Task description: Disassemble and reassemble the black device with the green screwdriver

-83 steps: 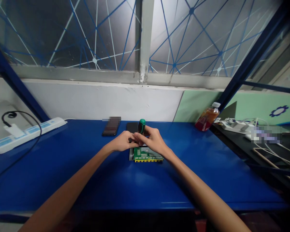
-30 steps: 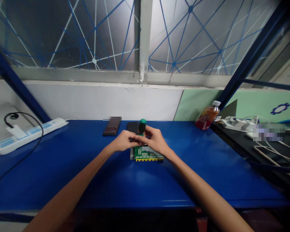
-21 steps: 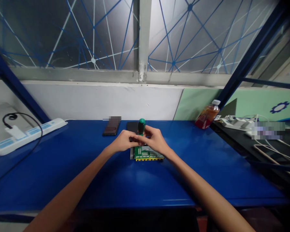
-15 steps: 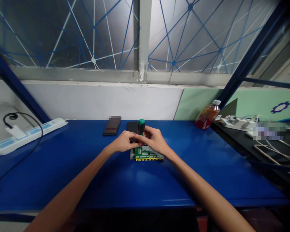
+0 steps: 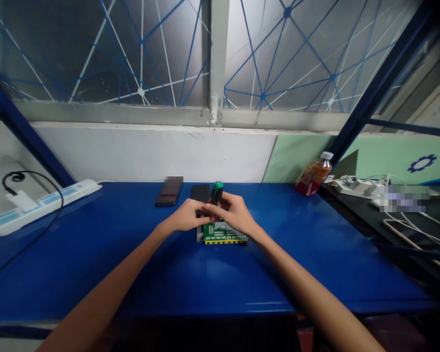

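A screwdriver (image 5: 217, 192) with a green and black handle stands nearly upright over a green circuit board (image 5: 225, 234) with a yellow strip along its near edge. My right hand (image 5: 232, 212) is closed round the lower part of the screwdriver. Thumb and fingers of my left hand (image 5: 188, 214) are pinched together beside the shaft, meeting the right fingertips; what they hold is hidden. The tip of the screwdriver is covered by my hands, so its contact with the board cannot be made out. The board lies flat on the blue table (image 5: 161, 274).
Behind my hands lies a dark flat object (image 5: 200, 192), with a phone (image 5: 167, 191) to its left. A white power strip (image 5: 44, 208) with a black cable is on the left. A drink bottle (image 5: 314, 175) leans at the back right, near cables (image 5: 407, 227) on a black surface.
The screwdriver's handle has tipped slightly to the right. Both hands stay almost in place, and the whole view has shifted a little.
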The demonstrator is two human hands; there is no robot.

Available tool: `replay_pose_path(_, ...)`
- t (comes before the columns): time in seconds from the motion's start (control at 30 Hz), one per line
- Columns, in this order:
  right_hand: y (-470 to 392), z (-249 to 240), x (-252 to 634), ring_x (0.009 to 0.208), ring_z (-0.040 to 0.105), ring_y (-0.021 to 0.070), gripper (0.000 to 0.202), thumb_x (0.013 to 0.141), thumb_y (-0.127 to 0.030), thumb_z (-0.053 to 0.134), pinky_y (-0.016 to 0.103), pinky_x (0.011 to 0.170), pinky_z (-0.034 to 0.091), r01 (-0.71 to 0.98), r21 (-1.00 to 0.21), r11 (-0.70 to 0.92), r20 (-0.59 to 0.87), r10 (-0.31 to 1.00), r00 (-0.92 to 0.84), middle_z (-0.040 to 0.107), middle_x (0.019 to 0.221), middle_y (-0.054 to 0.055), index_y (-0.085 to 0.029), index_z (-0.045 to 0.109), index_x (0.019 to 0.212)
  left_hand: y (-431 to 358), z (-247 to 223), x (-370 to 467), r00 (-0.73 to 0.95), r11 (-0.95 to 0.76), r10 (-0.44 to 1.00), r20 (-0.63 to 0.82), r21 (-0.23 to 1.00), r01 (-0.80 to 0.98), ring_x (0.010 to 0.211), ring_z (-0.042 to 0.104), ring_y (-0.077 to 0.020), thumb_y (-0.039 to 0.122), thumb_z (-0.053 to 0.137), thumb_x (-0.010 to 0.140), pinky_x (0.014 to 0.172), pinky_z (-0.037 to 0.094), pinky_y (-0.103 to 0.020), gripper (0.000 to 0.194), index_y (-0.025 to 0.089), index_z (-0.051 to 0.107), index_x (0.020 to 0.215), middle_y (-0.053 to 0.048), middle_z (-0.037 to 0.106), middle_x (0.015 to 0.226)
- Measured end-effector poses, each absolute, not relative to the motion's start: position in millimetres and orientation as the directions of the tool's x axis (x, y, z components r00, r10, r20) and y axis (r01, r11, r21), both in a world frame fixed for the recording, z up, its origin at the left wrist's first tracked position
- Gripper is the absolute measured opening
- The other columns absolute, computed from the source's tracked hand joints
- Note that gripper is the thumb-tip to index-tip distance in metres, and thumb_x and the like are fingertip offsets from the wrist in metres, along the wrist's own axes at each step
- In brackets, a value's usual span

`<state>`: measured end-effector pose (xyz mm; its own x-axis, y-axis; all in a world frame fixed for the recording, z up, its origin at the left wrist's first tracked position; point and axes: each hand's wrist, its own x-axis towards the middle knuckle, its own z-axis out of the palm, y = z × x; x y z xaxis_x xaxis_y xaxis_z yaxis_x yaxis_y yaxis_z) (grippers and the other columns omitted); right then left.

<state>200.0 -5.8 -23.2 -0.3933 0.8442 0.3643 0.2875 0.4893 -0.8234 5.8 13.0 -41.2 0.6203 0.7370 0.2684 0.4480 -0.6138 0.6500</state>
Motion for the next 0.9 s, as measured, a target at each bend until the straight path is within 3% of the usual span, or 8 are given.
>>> replay_pose_path(0.17,-5.3,-25.8,200.2,0.064,0.063,0.0177,0.031,0.082,-0.048,0.067,0.03,0.057,0.05,0.264,-0.834,0.485,0.371,0.846,-0.384,0.066,0.069,0.003,-0.018,0.065,0.091,10.9,-36.5,5.6,0.648,-0.632,0.716,0.26,0.635,0.444,0.052,0.048,-0.0091,0.026,0.06,0.083,0.054,0.034,-0.021,0.021,0.012,0.075,0.088,0.0,0.062,0.058)
replay_pose_path(0.9,-7.9,-27.9,196.6,0.06,0.064,0.017,0.034,0.085,-0.052,0.063,0.031,0.058,0.049,0.23,-0.858,0.458,0.352,0.853,-0.387,0.066,0.063,0.001,-0.019,0.062,0.09,11.5,-36.4,4.7,0.64,-0.61,0.723,0.26,0.674,0.416,0.058,0.055,-0.0103,0.025,0.062,0.081,0.059,0.039,-0.022,0.019,0.013,0.076,0.085,-0.003,0.072,0.074)
